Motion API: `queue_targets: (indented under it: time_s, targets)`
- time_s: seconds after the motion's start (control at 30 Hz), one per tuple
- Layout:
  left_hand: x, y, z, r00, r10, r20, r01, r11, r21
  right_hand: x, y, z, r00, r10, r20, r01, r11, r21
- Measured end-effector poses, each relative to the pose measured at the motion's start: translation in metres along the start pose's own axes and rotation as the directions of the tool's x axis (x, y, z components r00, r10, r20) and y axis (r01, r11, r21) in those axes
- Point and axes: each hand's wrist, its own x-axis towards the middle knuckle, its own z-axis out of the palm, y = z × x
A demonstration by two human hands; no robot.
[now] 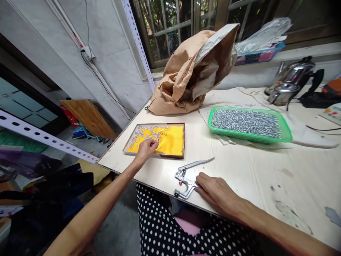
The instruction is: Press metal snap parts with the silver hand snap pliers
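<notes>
My left hand (146, 147) reaches into a shallow yellow-lined tray (174, 142) scattered with several small silver metal pieces; its fingers are curled in a pinch on the pieces near the tray's middle. My right hand (215, 190) lies on the table with its fingers stretched out, fingertips touching the handle of a metal hand press plier (186, 176). The plier lies flat near the table's front edge, its handles spread apart.
A green basket (286, 133) full of silver metal parts stands on white cloth to the right. A crumpled brown paper sack (186, 78) sits at the back. A steel kettle (291, 80) and black cables lie far right. The table's left edge drops to clutter below.
</notes>
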Motion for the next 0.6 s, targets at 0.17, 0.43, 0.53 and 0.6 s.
queue_targets:
  time_s: [0.17,0.43,0.53,0.6]
  targets:
    - [-0.072,0.02,0.017,0.958,0.086,0.273,0.057,0.878,-0.476,0.001,0.0,0.002,1.0,-0.015,0.018,0.016,0.998,-0.064]
    - [-0.119,0.04,0.051,0.953,0.077,0.294,0.068,0.889,-0.453,-0.007,0.006,0.025,0.99,-0.099,-0.1,0.078,0.978,-0.192]
    - [-0.119,0.042,0.053,0.957,0.073,0.281,0.048,0.914,-0.403,-0.008,0.007,0.024,0.988,-0.106,-0.109,0.086,0.981,-0.176]
    - [-0.119,0.043,0.052,0.956,0.075,0.283,0.033,0.933,-0.358,-0.007,0.007,0.024,0.989,-0.101,-0.112,0.082,0.983,-0.167]
